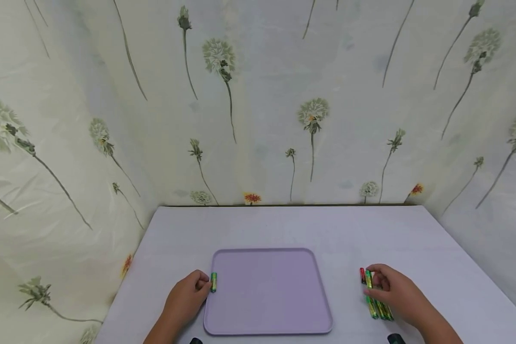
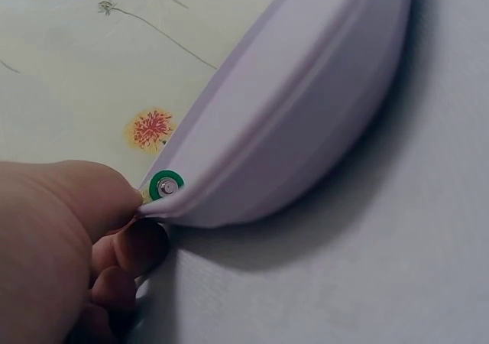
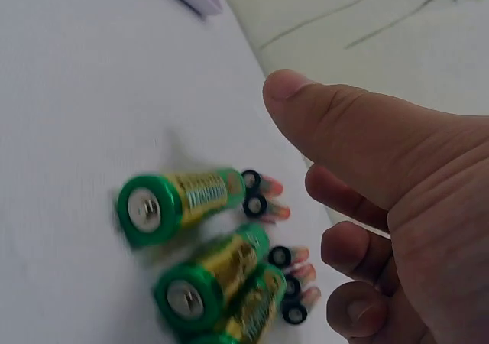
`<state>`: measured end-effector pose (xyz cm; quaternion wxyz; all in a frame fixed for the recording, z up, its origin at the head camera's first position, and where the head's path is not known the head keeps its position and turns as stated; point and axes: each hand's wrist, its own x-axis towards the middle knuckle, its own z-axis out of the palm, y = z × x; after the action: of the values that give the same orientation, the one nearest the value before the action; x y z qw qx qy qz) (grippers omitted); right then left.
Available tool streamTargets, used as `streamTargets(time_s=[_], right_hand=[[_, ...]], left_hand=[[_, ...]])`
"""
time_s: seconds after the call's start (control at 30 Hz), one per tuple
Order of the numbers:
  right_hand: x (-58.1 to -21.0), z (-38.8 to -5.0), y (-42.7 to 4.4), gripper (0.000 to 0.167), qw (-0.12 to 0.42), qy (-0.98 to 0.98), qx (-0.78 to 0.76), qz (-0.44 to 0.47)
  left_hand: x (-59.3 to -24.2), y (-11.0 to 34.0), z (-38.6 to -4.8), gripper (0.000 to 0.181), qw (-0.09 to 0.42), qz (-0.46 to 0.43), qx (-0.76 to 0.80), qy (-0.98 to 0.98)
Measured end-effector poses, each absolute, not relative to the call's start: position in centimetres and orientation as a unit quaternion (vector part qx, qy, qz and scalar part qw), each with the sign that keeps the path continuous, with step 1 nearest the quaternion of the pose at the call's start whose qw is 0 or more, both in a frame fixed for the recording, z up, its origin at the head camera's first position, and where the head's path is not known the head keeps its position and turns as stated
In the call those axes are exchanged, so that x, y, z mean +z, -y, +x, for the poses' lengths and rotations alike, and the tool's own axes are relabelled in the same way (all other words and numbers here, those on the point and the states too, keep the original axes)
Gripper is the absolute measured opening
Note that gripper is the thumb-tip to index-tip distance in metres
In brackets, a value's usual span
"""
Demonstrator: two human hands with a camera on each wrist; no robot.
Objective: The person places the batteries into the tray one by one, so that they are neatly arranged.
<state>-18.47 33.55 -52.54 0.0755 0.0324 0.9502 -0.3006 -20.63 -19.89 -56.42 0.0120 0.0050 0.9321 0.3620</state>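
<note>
A pale purple tray (image 1: 268, 291) lies on the table. At its left rim my left hand (image 1: 189, 294) pinches the edge, thumb above and fingers below in the left wrist view. A green battery (image 1: 213, 282) lies just inside that rim, beside the thumb; its end (image 2: 166, 186) faces the left wrist camera. My right hand (image 1: 391, 289) hovers at a group of batteries right of the tray, thumb and fingers apart with nothing between them. In the right wrist view, several green-and-gold batteries (image 3: 218, 279) lie with several smaller red batteries with black ends (image 3: 263, 205) behind them.
The white table (image 1: 284, 227) reaches back to a wall covering (image 1: 262, 119) printed with dandelions, which also hangs at both sides. Two dark objects (image 1: 396, 338) show at the bottom edge of the head view, one near each forearm.
</note>
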Motion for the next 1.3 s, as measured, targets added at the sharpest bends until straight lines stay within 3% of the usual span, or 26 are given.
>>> streamTargets(time_s=[0.57,1.0,1.3], right_hand=[[-52.5,-20.3,-30.4,0.063,0.079,-0.949,-0.304,-0.032],[-52.8,-21.6,-26.7,0.055,0.029,-0.944,-0.314,-0.097],[-53.2,-21.5,-24.2,0.058,0.059,-0.945,-0.315,-0.067]], left_hand=[[-57.5,19.9,-20.3,0.008,0.014,0.001,0.362,-0.932],[-56.9,20.1,-20.4,0.010,0.016,-0.006,0.363,-0.932],[-56.9,20.0,-20.8,0.009,0.012,0.008,0.356,-0.935]])
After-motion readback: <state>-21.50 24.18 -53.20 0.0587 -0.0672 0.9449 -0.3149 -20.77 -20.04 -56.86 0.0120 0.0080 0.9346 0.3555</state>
